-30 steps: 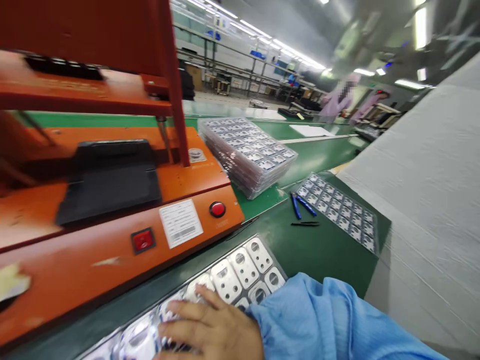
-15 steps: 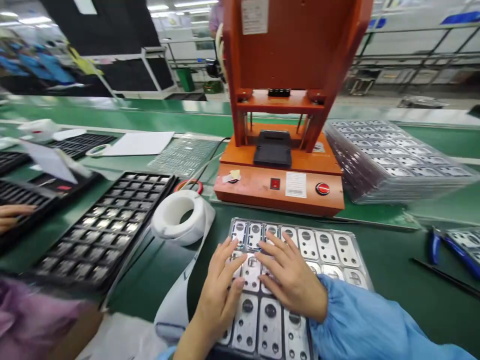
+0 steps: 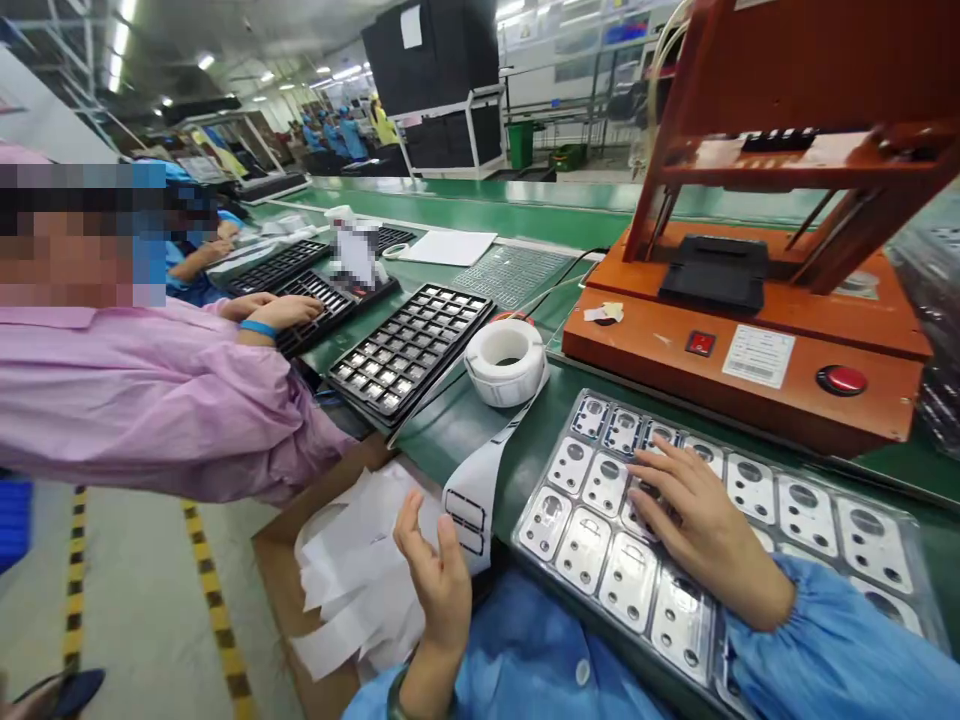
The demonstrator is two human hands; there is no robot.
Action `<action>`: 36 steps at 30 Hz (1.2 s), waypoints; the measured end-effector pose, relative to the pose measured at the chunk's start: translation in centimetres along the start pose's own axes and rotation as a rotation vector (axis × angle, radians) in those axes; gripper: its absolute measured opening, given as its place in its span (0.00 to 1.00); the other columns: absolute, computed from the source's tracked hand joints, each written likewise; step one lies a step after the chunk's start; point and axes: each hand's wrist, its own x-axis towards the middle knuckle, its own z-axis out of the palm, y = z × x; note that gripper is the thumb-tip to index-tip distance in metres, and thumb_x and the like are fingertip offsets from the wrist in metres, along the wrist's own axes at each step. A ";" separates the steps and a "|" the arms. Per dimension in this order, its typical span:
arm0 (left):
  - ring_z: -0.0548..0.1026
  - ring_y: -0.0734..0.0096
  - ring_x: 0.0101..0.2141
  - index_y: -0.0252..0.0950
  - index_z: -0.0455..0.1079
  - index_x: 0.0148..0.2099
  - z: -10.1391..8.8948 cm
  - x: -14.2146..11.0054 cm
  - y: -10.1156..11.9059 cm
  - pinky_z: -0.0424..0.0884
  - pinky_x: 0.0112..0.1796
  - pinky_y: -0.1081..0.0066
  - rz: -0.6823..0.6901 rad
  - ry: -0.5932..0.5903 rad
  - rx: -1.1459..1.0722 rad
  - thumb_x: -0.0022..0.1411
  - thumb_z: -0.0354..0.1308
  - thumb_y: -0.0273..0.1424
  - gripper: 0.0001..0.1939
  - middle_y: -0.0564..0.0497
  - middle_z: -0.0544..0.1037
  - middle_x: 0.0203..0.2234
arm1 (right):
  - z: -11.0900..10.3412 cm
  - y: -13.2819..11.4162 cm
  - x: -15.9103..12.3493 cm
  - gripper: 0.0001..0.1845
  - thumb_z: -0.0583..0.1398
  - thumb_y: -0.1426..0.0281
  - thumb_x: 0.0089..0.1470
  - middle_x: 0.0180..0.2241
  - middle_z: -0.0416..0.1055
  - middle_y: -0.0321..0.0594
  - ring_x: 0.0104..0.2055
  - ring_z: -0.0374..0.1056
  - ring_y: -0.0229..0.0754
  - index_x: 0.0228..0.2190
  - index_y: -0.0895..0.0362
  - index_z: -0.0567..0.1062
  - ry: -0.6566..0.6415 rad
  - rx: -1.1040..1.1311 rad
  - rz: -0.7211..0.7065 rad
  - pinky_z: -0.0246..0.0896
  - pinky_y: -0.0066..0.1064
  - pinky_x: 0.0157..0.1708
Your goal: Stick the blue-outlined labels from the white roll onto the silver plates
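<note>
My right hand (image 3: 694,520) rests with outstretched fingers on a clear plastic tray (image 3: 525,520) filled with silvery metal plates (image 3: 630,580) that have round holes. Dark outlines show on a few plates in its back row. Off the tray's left side, my left hand (image 3: 439,580) is raised with thumb and fingers apart, and I see nothing between them. Just behind it hangs a white backing strip (image 3: 480,480) bearing black frame-shaped stickers. This strip runs down from a white roll (image 3: 504,360) on the green bench.
An orange press machine (image 3: 757,340) stands behind the tray. To the left are a black compartment tray (image 3: 412,350) and a cardboard box (image 3: 289,600) of discarded paper strips (image 3: 367,570). A co-worker in a pink sleeve (image 3: 150,390) sits at the far left.
The view has swung left. My left hand has come off the plates and moved left to beside the strip. My right hand stays on the tray.
</note>
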 end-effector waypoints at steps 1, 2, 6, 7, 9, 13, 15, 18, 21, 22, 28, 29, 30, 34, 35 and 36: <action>0.54 0.58 0.63 0.38 0.53 0.61 -0.1 -0.2 -0.8 0.49 0.62 0.54 -0.088 0.011 -0.012 0.66 0.48 0.37 0.23 0.39 0.57 0.61 | -0.1 0.1 0.0 0.11 0.55 0.67 0.59 0.47 0.73 0.48 0.59 0.59 0.56 0.42 0.56 0.73 -0.005 0.015 0.005 0.54 0.56 0.57; 0.53 0.58 0.63 0.37 0.53 0.61 -0.3 -0.4 -1.6 0.48 0.62 0.54 -0.163 0.005 -0.021 0.66 0.48 0.39 0.24 0.39 0.57 0.61 | -0.1 0.1 0.1 0.11 0.55 0.66 0.59 0.46 0.73 0.48 0.59 0.59 0.56 0.41 0.56 0.73 -0.010 0.032 0.012 0.55 0.56 0.56; 0.61 0.58 0.59 0.37 0.55 0.60 -1.0 -0.8 -3.8 0.54 0.60 0.54 -0.283 -0.141 -0.084 0.65 0.48 0.45 0.26 0.39 0.65 0.56 | -0.3 0.3 0.2 0.12 0.54 0.65 0.60 0.44 0.74 0.47 0.58 0.61 0.55 0.39 0.55 0.74 -0.004 0.093 0.064 0.57 0.55 0.55; 0.63 0.57 0.57 0.37 0.57 0.58 -1.2 -0.8 -4.1 0.55 0.59 0.54 -0.272 -0.166 -0.077 0.64 0.49 0.46 0.26 0.39 0.66 0.54 | -0.3 0.3 0.2 0.12 0.54 0.64 0.60 0.44 0.74 0.47 0.58 0.61 0.55 0.39 0.55 0.75 -0.001 0.100 0.077 0.57 0.55 0.55; 0.64 0.56 0.56 0.35 0.62 0.54 -1.6 -0.5 -4.4 0.55 0.59 0.52 -0.237 -0.140 -0.009 0.60 0.53 0.47 0.26 0.39 0.67 0.52 | -0.3 0.3 0.2 0.13 0.54 0.63 0.59 0.44 0.74 0.47 0.58 0.61 0.55 0.38 0.56 0.75 0.007 0.106 0.100 0.58 0.55 0.55; 0.62 0.53 0.56 0.35 0.62 0.53 -2.2 -0.7 -4.2 0.56 0.58 0.51 -0.430 0.056 0.017 0.53 0.59 0.49 0.32 0.37 0.63 0.53 | -0.3 0.5 0.1 0.13 0.54 0.63 0.60 0.45 0.73 0.48 0.58 0.61 0.55 0.37 0.57 0.75 0.014 0.113 0.132 0.59 0.54 0.55; 0.64 0.52 0.56 0.34 0.59 0.56 -2.3 -1.6 -4.0 0.59 0.56 0.50 -0.570 0.054 -0.045 0.55 0.56 0.51 0.33 0.35 0.64 0.53 | -0.3 0.7 0.1 0.13 0.54 0.63 0.60 0.45 0.73 0.49 0.58 0.61 0.54 0.37 0.57 0.75 0.018 0.122 0.134 0.59 0.54 0.55; 0.65 0.51 0.57 0.36 0.58 0.57 -1.9 -3.9 -3.8 0.64 0.55 0.52 -0.673 -0.017 -0.114 0.58 0.52 0.53 0.33 0.34 0.65 0.55 | -0.2 0.8 0.0 0.14 0.54 0.62 0.59 0.44 0.73 0.49 0.56 0.63 0.55 0.37 0.57 0.75 0.025 0.128 0.128 0.60 0.54 0.54; 0.62 0.54 0.60 0.39 0.55 0.60 -1.0 -5.4 -3.4 0.62 0.57 0.57 -0.733 -0.102 -0.208 0.56 0.56 0.53 0.36 0.36 0.64 0.58 | -0.2 0.8 0.0 0.14 0.54 0.61 0.59 0.44 0.74 0.48 0.56 0.63 0.55 0.36 0.56 0.76 0.025 0.128 0.140 0.60 0.54 0.54; 0.62 0.55 0.60 0.39 0.54 0.61 -0.7 -5.5 -3.3 0.61 0.57 0.58 -0.746 -0.133 -0.241 0.55 0.56 0.53 0.37 0.37 0.65 0.57 | -0.2 0.8 0.0 0.14 0.54 0.61 0.59 0.44 0.74 0.47 0.56 0.63 0.55 0.36 0.55 0.76 0.022 0.128 0.145 0.59 0.54 0.54; 0.69 0.57 0.54 0.35 0.66 0.50 0.0 -4.3 -2.3 0.63 0.55 0.61 -0.665 -0.247 -0.301 0.51 0.60 0.52 0.31 0.39 0.72 0.50 | -0.2 0.8 -0.1 0.14 0.54 0.61 0.58 0.44 0.74 0.47 0.56 0.64 0.55 0.35 0.55 0.76 0.031 0.130 0.152 0.60 0.53 0.54; 0.71 0.58 0.52 0.35 0.66 0.48 0.0 -4.1 -2.2 0.65 0.53 0.62 -0.653 -0.258 -0.312 0.51 0.60 0.52 0.30 0.40 0.74 0.48 | -0.1 0.9 -0.1 0.14 0.54 0.61 0.58 0.44 0.74 0.47 0.56 0.64 0.55 0.35 0.55 0.76 0.030 0.130 0.154 0.60 0.53 0.54; 0.73 0.58 0.49 0.35 0.67 0.47 -0.1 -4.1 -2.0 0.68 0.51 0.62 -0.646 -0.265 -0.321 0.51 0.61 0.51 0.29 0.41 0.75 0.45 | -0.1 0.9 -0.2 0.14 0.54 0.61 0.58 0.45 0.74 0.47 0.56 0.64 0.55 0.35 0.55 0.76 0.027 0.129 0.155 0.60 0.54 0.54; 0.77 0.61 0.40 0.35 0.66 0.44 -0.4 -4.1 -1.5 0.72 0.43 0.63 -0.630 -0.280 -0.333 0.48 0.64 0.49 0.28 0.44 0.78 0.37 | -0.1 1.0 -0.2 0.15 0.53 0.60 0.59 0.45 0.73 0.47 0.56 0.64 0.55 0.34 0.55 0.76 0.011 0.118 0.150 0.60 0.53 0.54; 0.77 0.62 0.37 0.35 0.65 0.44 -0.5 -4.0 -1.3 0.73 0.40 0.64 -0.632 -0.282 -0.331 0.47 0.64 0.48 0.28 0.45 0.78 0.35 | -0.1 1.0 -0.2 0.15 0.53 0.60 0.59 0.45 0.74 0.47 0.56 0.64 0.55 0.34 0.55 0.76 0.009 0.115 0.149 0.60 0.53 0.54; 0.77 0.63 0.35 0.35 0.64 0.44 -0.7 -3.8 -1.1 0.73 0.37 0.65 -0.634 -0.285 -0.324 0.47 0.65 0.47 0.28 0.46 0.78 0.34 | -0.2 1.0 -0.2 0.15 0.53 0.60 0.59 0.45 0.74 0.47 0.55 0.64 0.55 0.34 0.55 0.76 0.008 0.113 0.150 0.60 0.53 0.54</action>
